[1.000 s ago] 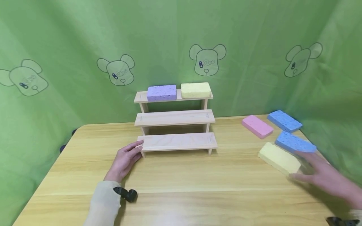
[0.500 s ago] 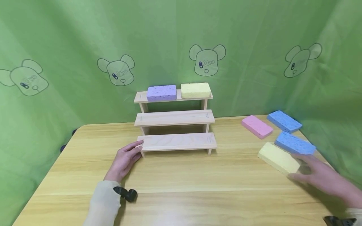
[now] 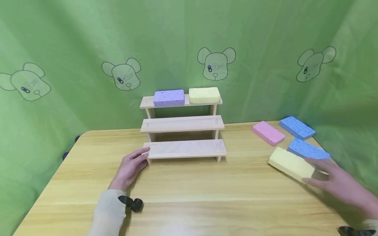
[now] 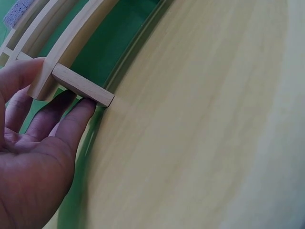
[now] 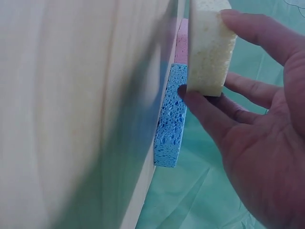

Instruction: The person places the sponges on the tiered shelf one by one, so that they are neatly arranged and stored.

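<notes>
My left hand (image 3: 131, 167) grips the left front corner of a three-step wooden display shelf (image 3: 184, 149), the thumb on the bottom step and other fingers against its leg (image 4: 83, 85). At the right, my right hand (image 3: 336, 180) pinches the near end of a pale yellow sponge (image 3: 290, 164) between thumb and fingers. In the right wrist view this sponge (image 5: 209, 52) stands off the tabletop. Just behind it lies a blue sponge (image 3: 308, 149), partly covered by the fingers in the head view. On the top step sit a purple sponge (image 3: 169, 97) and another yellow sponge (image 3: 204, 95).
Further back on the right lie a pink sponge (image 3: 268, 133) and a second blue sponge (image 3: 296, 127), near the edge of the wooden table (image 3: 206, 196). A green curtain (image 3: 171, 39) printed with bear heads hangs around the back and sides.
My right hand has closed on the yellow sponge's near end, and the sponge has risen slightly and shifted a little left. The left hand stays on the shelf corner.
</notes>
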{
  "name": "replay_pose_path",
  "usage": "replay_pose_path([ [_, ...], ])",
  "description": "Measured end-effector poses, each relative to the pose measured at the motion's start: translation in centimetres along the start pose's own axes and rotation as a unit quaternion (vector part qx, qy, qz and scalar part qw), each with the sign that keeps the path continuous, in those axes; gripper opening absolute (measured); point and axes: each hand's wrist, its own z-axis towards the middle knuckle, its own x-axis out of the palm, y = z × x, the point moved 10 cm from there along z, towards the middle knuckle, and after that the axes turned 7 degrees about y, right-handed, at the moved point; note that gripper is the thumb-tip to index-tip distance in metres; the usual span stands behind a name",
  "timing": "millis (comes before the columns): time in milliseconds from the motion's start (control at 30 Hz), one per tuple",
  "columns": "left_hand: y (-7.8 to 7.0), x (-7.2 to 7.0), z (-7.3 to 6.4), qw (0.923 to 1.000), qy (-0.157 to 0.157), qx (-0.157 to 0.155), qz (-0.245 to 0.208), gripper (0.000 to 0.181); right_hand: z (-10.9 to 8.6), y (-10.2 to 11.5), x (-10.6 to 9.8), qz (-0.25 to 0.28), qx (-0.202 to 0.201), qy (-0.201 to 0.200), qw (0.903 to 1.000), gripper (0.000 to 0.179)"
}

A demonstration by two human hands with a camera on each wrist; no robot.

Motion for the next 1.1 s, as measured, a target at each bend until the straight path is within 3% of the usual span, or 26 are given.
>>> replay_pose_path([
  [467, -0.2, 0.2, 0.0, 1.0000, 0.002, 0.000, -0.001, 0.037, 0.5, 1.3, -1.5, 0.044, 0.020, -0.021, 0.9986, 0.073],
  [767, -0.4, 0.0, -0.3, 0.9999, -0.006, 0.004, -0.013, 0.030, 1.6, 2.8, -1.9, 0.063, -0.018, -0.035, 0.9972, 0.066],
  [1100, -0.3, 0.1, -0.3, 0.9999, -0.006, 0.003, -0.016, 0.028, 2.3, 4.2, -2.3, 0.045, -0.019, -0.067, 0.9966, 0.064],
])
